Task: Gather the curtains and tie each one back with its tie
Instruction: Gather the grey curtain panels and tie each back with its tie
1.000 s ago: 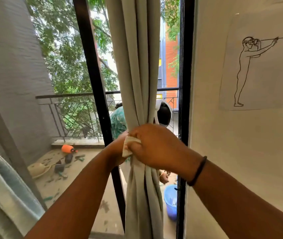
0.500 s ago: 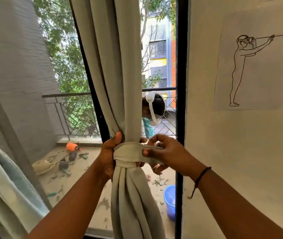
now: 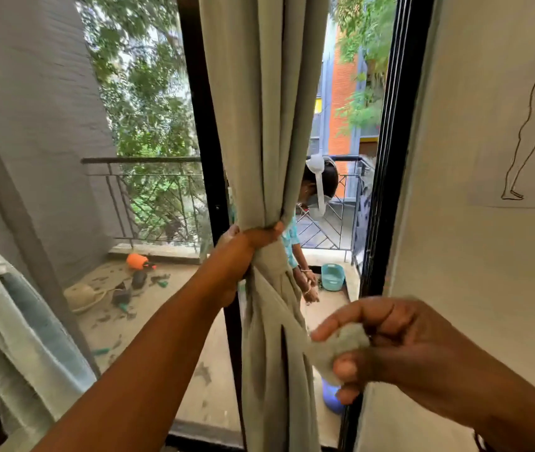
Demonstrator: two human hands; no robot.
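A grey-green curtain (image 3: 263,109) hangs bunched in front of the balcony door. My left hand (image 3: 243,241) is clenched around it at waist height, squeezing the folds together. A band of the same cloth, the tie (image 3: 333,349), runs from the bunch down to the right. My right hand (image 3: 386,344) pinches its crumpled end low and to the right of the curtain, pulled away from the bunch. How the tie sits behind my left hand is hidden.
A black door frame (image 3: 386,158) and a cream wall with a line drawing (image 3: 533,125) stand to the right. Pale cloth (image 3: 15,321) hangs at the left edge. On the balcony a person (image 3: 311,203) bends over; tools (image 3: 136,275) and a teal tub (image 3: 333,276) lie there.
My right hand has let go of the wrapped band at the bunch and pulled the tie's end down and to the right. My left hand now grips the curtain alone.
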